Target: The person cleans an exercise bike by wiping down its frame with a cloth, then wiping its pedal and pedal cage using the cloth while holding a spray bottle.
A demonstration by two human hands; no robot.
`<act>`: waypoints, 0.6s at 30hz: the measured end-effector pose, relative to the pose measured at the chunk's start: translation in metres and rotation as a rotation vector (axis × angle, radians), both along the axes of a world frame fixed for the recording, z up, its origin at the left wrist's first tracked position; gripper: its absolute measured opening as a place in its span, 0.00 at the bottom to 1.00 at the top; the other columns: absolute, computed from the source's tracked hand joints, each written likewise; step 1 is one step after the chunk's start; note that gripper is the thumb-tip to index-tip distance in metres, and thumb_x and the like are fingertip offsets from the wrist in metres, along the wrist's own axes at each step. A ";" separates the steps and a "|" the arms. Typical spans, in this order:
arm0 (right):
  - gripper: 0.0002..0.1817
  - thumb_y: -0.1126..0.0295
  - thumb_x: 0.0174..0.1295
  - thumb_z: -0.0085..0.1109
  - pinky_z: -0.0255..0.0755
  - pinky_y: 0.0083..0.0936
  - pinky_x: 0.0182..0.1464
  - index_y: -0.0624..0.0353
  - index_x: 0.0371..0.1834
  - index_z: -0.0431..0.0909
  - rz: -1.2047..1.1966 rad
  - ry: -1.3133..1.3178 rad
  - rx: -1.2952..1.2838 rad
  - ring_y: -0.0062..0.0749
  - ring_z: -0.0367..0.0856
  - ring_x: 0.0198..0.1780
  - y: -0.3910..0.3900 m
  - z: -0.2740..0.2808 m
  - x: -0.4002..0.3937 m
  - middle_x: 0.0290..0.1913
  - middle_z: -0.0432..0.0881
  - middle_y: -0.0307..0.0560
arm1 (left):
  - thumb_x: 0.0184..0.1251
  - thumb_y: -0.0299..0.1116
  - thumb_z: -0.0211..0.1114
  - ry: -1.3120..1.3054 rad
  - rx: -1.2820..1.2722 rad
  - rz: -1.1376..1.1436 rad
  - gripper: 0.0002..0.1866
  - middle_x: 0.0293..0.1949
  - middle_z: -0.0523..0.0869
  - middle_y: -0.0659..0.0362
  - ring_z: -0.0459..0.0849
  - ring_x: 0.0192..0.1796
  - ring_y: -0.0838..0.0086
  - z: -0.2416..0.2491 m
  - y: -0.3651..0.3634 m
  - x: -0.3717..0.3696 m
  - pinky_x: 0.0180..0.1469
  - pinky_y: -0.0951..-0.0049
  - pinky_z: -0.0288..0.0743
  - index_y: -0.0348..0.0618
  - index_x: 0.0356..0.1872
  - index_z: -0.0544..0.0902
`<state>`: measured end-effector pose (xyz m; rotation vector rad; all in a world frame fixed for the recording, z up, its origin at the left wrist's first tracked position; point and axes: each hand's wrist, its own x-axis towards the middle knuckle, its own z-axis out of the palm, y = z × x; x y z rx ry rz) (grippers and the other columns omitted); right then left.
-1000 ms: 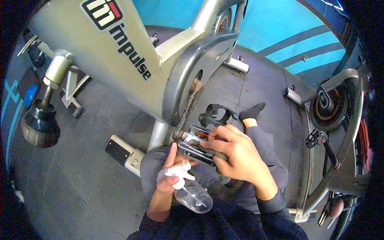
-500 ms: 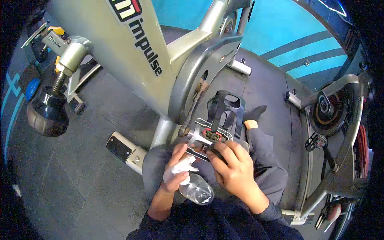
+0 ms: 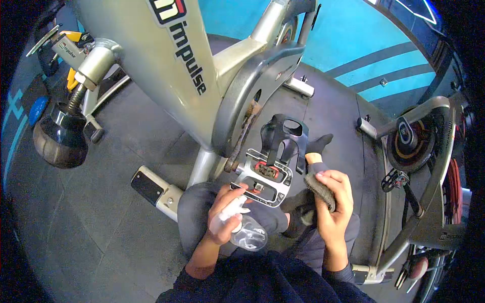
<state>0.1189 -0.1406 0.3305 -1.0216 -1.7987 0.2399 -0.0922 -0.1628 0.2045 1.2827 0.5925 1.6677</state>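
My left hand [image 3: 216, 217] is closed round the white trigger head of a clear spray bottle [image 3: 251, 235], which tilts down to the right. Fingers of that hand also touch the near edge of a metal bike pedal [image 3: 279, 196]. A black toe cage [image 3: 289, 132] is attached to the pedal's far side, and a rusty crank arm [image 3: 240, 144] runs up from its left end. To the right of the pedal, apart from it, my right hand [image 3: 337, 204] grips a folded dark grey cloth [image 3: 320, 193] between thumb and fingers.
The exercise bike's pale frame [image 3: 172, 91] and dark flywheel cover [image 3: 252, 86] rise just beyond the pedal. My crossed legs are under my hands. Another bike [image 3: 419, 136] stands at the right, a round black knob [image 3: 60, 139] juts out at the left, and a stabiliser foot [image 3: 156, 189] lies on the floor.
My right hand has moved off the pedal to the right with the cloth, so the pedal's near side now shows. My left hand stays at the pedal with the spray bottle.
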 end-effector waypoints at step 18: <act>0.07 0.80 0.56 0.58 0.65 0.24 0.57 0.63 0.39 0.78 -0.005 0.356 -0.407 0.30 0.72 0.52 -0.009 -0.069 0.079 0.49 0.73 0.45 | 0.61 0.26 0.52 0.087 -0.116 0.104 0.39 0.59 0.68 0.43 0.83 0.49 0.53 0.014 -0.019 0.037 0.47 0.63 0.80 0.38 0.71 0.43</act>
